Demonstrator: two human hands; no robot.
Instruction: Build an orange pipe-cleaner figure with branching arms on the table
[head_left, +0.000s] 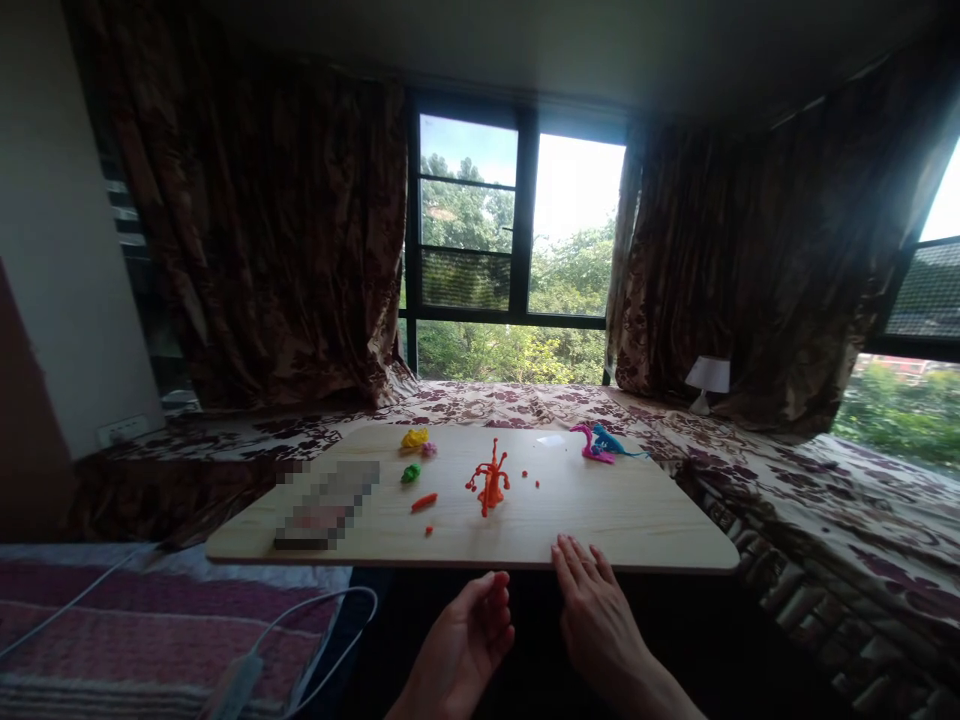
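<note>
My left hand (472, 635) is held just below the near edge of the table, its fingers curled in and the thumb against them. Whatever may be between those fingertips is hidden. Flat on the near edge lies my right hand (589, 595), fingers stretched forward and palm down. Beyond both hands an orange clay figure (491, 490) stands upright, with thin curved arms tipped by small balls. Right of it are two small red-orange clay balls (525, 474). To its left lie an orange clay roll (424, 502) and another small orange piece (429, 530).
The pale wooden table (600, 520) also bears a green clay lump (410, 473), yellow clay (413, 438), pink and blue clay shapes (600, 443) and a blurred-out flat box (326, 505). A white cable (330, 594) loops at lower left. A small lamp (709, 377) stands behind right.
</note>
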